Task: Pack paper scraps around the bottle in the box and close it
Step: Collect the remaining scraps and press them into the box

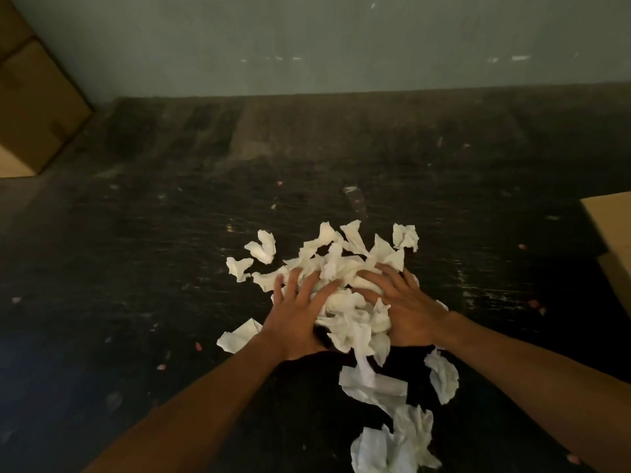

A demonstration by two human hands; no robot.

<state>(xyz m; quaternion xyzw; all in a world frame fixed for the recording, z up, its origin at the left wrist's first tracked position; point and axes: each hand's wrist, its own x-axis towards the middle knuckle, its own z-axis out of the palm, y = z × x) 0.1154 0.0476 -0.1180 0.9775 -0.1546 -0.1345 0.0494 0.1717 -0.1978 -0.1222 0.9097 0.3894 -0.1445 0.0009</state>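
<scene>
Head view: both hands on paper scraps

No writing we can read

We find no text, label, brand, number or sign anywhere here; the cardboard boxes show us plain brown faces only.

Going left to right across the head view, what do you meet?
Stacked cardboard boxes at the far left → left hand → heap of white paper scraps pressed between the hands → right hand → cardboard box at the right edge.
</scene>
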